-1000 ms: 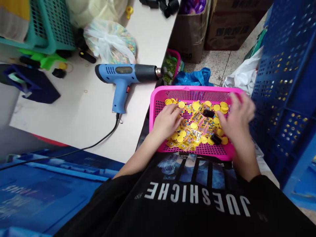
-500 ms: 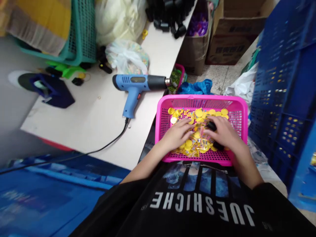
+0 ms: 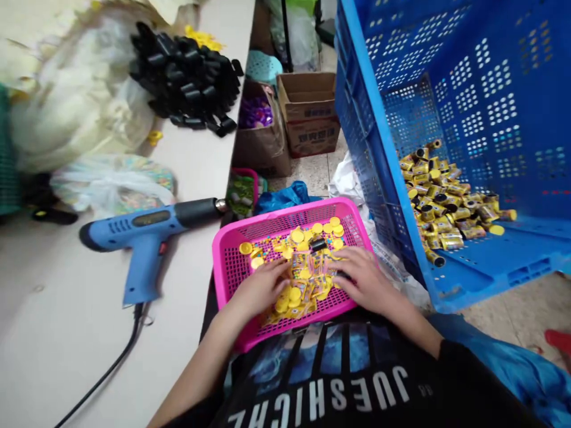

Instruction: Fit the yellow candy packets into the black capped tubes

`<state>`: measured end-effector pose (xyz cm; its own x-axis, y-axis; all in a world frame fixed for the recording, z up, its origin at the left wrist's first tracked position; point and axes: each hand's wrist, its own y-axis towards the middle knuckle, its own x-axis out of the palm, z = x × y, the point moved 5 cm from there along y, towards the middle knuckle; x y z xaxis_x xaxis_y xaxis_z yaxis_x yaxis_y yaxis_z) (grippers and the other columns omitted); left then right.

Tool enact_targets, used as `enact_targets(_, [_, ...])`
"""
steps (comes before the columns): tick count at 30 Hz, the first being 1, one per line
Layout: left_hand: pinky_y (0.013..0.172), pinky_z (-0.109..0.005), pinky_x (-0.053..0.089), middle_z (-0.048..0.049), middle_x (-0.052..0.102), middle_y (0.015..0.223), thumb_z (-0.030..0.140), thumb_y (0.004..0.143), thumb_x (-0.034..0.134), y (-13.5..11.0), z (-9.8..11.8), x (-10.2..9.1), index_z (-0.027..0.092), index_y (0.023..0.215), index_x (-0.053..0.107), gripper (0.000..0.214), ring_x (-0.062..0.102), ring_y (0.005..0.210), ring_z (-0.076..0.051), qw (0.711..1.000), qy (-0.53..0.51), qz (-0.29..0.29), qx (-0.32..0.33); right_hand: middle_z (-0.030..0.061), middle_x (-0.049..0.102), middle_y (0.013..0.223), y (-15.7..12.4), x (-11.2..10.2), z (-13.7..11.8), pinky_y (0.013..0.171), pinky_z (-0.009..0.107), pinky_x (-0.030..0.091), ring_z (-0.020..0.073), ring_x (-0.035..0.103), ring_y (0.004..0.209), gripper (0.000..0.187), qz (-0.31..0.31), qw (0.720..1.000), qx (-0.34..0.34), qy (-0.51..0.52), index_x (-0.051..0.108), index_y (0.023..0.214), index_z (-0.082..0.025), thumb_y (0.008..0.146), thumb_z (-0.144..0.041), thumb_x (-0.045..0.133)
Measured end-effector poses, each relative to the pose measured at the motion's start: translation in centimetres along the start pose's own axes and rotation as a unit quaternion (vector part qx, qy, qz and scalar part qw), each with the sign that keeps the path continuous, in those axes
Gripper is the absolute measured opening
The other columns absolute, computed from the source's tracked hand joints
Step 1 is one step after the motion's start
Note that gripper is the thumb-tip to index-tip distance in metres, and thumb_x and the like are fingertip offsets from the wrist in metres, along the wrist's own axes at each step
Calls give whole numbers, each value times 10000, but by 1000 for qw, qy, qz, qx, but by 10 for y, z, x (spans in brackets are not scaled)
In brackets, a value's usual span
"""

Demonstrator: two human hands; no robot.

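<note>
1. Looking further right than a second ago, so now catching a big blue perforated plastic crate (image 3: pixel 468 77), tipped on its side, yellow-wrapped little tubes (image 3: pixel 439 205) heaped inside.
2. Still got the pink plastic mesh basket (image 3: pixel 222 267) on the lap, just beside it.
3. Resting the left hand (image 3: pixel 259 291) flat and loose on the round yellow plastic caps (image 3: pixel 298 236) in there, gripping nothing.
4. Curling the right hand (image 3: pixel 363 282) over the same heap, closer to the left than before; can't tell if holding anything.

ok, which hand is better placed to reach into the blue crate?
Right, probably. The right hand lies at the right side of the pink basket, beside the blue crate. The left hand rests on yellow caps at the basket's other side, toward the table.
</note>
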<state>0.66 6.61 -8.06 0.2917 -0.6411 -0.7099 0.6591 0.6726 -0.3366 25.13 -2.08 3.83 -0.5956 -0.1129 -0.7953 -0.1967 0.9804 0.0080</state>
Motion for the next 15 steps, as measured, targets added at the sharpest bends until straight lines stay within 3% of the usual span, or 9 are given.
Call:
enact_targets(2, [1032,-484,539,-125,752,1254,438,973,481,-7,3,-23,266,1213,734,389,707,1158,-337,999,21,39,-29,135,699,1349,-7,0,22,1135,572,423,326,574,1315,323,68,995,54,-47,719,1232,-231,1006,-386,550])
enact_targets(5, [1012,-477,526,-166,749,1138,503,1004,392,-34,-10,-68,210,1084,715,444,691,1135,-344,959,91,210,-167,266,587,1454,-17,5,70,1145,583,416,402,537,1371,668,145,971,169,-91,540,1459,-76,935,-491,550])
enact_targets(6, [1014,-490,518,-191,737,1123,525,999,390,-46,-19,-78,186,1062,697,462,677,1153,-361,937,82,251,-228,314,534,1484,-21,9,90,1109,577,451,433,536,1375,822,141,958,232,-94,447,1517,-24,900,-557,554])
enact_targets(8, [968,-503,532,-211,742,1048,579,958,449,-64,-38,-82,160,1019,686,485,687,1118,-388,916,-18,253,-310,328,586,1417,-26,21,129,987,555,532,448,642,1251,934,68,936,339,-61,367,1559,-15,866,-622,518])
enact_targets(10, [910,-470,566,-172,778,984,577,868,610,-65,-47,-73,157,990,715,451,723,1028,-369,928,-168,176,-282,275,733,1160,-27,32,157,892,534,565,439,722,1085,791,-18,926,376,-13,550,1423,-55,868,-608,445])
enact_targets(11, [889,-428,584,-123,798,981,528,801,711,-64,-49,-71,171,1001,736,409,740,980,-331,930,-210,161,-254,248,759,1084,-25,32,166,868,518,575,431,732,1051,759,-24,926,376,10,613,1351,-82,858,-635,447])
enact_targets(13, [864,-360,607,-55,818,1018,371,699,820,-62,-49,-77,186,1083,761,430,755,935,-269,928,-260,171,-204,198,783,990,-22,24,174,760,510,593,418,753,906,747,7,921,387,43,675,1260,-154,804,-727,528])
enact_targets(15, [804,-326,624,-40,825,1004,264,707,788,-69,-53,-96,167,1115,769,419,763,875,-239,914,-284,224,-183,155,796,1014,-13,18,165,689,484,601,386,759,832,727,47,913,378,147,681,1273,-216,767,-736,635])
